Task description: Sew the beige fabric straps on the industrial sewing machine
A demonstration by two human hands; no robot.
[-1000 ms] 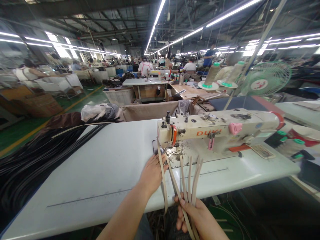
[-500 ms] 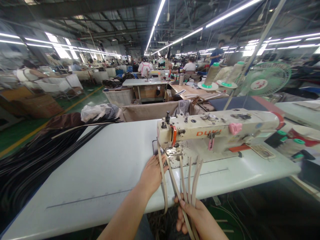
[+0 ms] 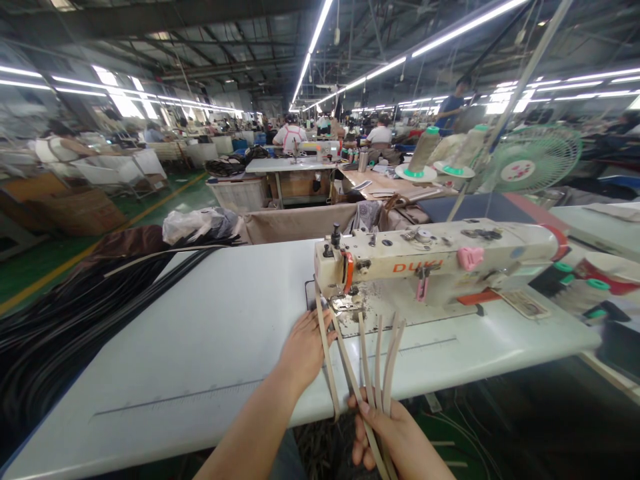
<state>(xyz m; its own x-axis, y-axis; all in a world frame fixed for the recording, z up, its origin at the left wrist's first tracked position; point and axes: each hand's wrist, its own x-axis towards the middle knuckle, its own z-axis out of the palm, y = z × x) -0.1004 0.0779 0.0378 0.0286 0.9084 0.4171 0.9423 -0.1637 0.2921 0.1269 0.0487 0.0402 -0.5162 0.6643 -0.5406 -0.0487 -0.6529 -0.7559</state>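
Observation:
My left hand [image 3: 303,348] rests on the sewing table just left of the needle area, its fingertips closed on a narrow beige strip [image 3: 342,344] beside the presser foot. Across the fingers hangs another length of beige strip [image 3: 327,363], running from the sewing head down past the table's front edge. At that edge, my right hand [image 3: 397,430] grips several beige strips [image 3: 388,373], fanned out with their free ends toward the machine. The sewing machine [image 3: 435,257] stands directly beyond both hands. Its needle is hidden or too small to make out.
A bundle of long black strips [image 3: 65,333] drapes over the left side of the white table [image 3: 215,320]. Thread cones [image 3: 425,150] and a green fan [image 3: 535,160] stand behind the machine. Several people work at other stations; one in blue [image 3: 451,110] stands farther back.
The lower end of the hanging strip has shifted slightly right and up. Both my hands stay almost where they were. In the background, the person in blue has moved to the right.

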